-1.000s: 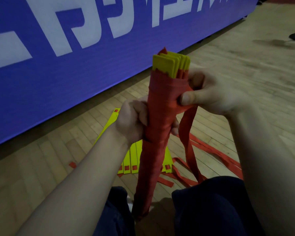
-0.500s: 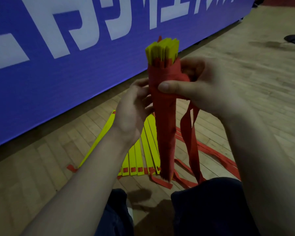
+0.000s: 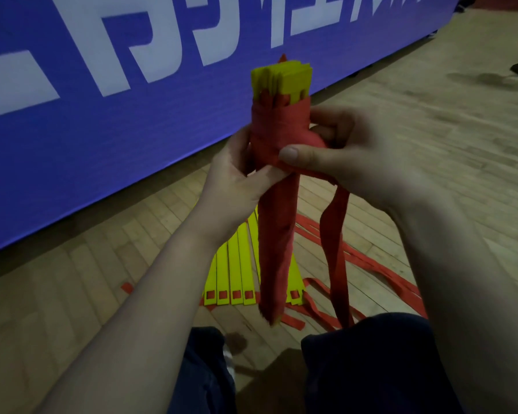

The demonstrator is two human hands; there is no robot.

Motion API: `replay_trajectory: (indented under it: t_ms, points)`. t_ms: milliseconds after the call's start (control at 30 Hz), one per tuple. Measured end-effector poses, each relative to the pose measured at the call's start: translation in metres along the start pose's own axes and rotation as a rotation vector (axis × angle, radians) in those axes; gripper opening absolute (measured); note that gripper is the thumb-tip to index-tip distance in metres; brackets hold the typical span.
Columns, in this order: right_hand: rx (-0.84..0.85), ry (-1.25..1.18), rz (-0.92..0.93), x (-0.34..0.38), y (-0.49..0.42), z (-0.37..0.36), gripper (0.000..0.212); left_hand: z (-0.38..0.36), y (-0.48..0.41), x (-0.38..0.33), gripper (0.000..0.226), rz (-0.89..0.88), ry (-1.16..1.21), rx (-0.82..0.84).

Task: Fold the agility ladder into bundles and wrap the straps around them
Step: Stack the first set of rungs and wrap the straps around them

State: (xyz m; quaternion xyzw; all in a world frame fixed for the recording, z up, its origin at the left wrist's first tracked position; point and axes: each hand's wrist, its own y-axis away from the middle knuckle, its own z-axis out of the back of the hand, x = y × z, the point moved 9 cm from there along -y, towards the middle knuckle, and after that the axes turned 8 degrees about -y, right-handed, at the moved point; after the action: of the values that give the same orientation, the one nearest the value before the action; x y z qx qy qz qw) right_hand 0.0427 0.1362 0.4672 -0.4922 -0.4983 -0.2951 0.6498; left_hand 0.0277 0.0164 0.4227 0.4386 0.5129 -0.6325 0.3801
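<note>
Upright strap-wrapped bundle [image 3: 277, 234], left hand [image 3: 237, 180] grip closed round it, right hand [image 3: 356, 153] grip pinching the loose strap [image 3: 337, 264], yellow rungs [image 3: 237, 264] fanned on the floor [image 3: 416, 144] partly behind, blue banner [image 3: 102, 115] beyond.

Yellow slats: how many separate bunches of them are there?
2. One wrapped bundle stands upright, held by the left hand and right hand; the other bunch lies fanned flat on the floor behind it, partly hidden by the bundle.
</note>
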Motion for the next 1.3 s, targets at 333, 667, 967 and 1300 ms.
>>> replay_trajectory:
  t_ms: [333, 667, 967, 1300]
  points:
    - [-0.019, -0.051, 0.007, -0.003, -0.001, -0.015, 0.035, -0.014, 0.011, -0.006, 0.089, 0.158, 0.35, 0.044]
    - [0.108, -0.106, -0.156, -0.025, 0.005, -0.006, 0.052, 0.023, 0.0, -0.004, 0.064, 0.159, 0.318, -0.225]
    - [0.377, -0.291, -0.273, -0.039, 0.012, -0.031, 0.018, 0.036, 0.005, -0.01, 0.035, 0.145, 0.231, -0.262]
    - [0.24, -0.287, -0.294, -0.05, 0.005, -0.017, 0.014, 0.039, 0.0, 0.004, 0.046, 0.253, 0.255, -0.243]
